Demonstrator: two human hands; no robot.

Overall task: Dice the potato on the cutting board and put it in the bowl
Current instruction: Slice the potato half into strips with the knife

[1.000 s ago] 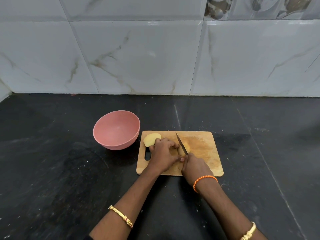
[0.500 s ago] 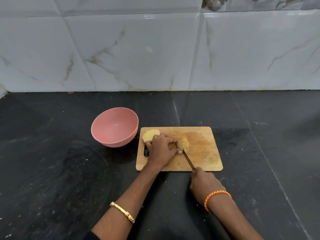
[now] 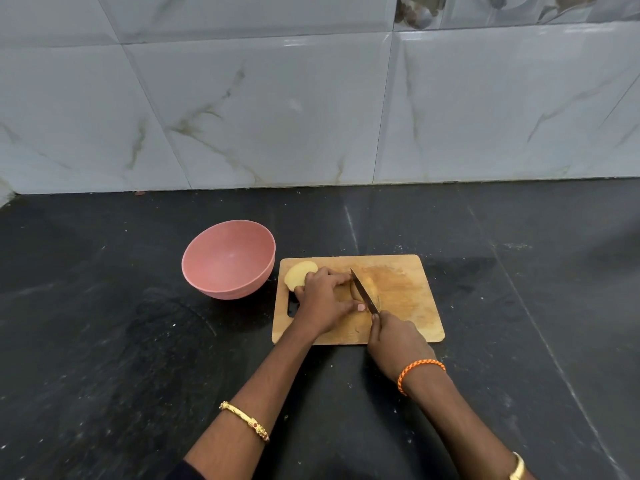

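A wooden cutting board [image 3: 408, 299] lies on the black counter. One peeled potato half [image 3: 300, 273] rests at the board's far left corner. My left hand [image 3: 323, 303] curls over a second potato piece [image 3: 370, 285] near the board's middle and holds it down. My right hand [image 3: 398, 341] grips the handle of a knife [image 3: 363, 291], whose blade lies across that piece, tip pointing away from me. The pink bowl [image 3: 207, 268] stands left of the board, with nothing inside it.
The black stone counter [image 3: 104, 358] stretches wide on both sides of the board. A tiled wall [image 3: 277, 98] closes off the back.
My right hand pulled the knife back toward me, then pushed it forward again across the potato piece. My left hand stayed on the piece.
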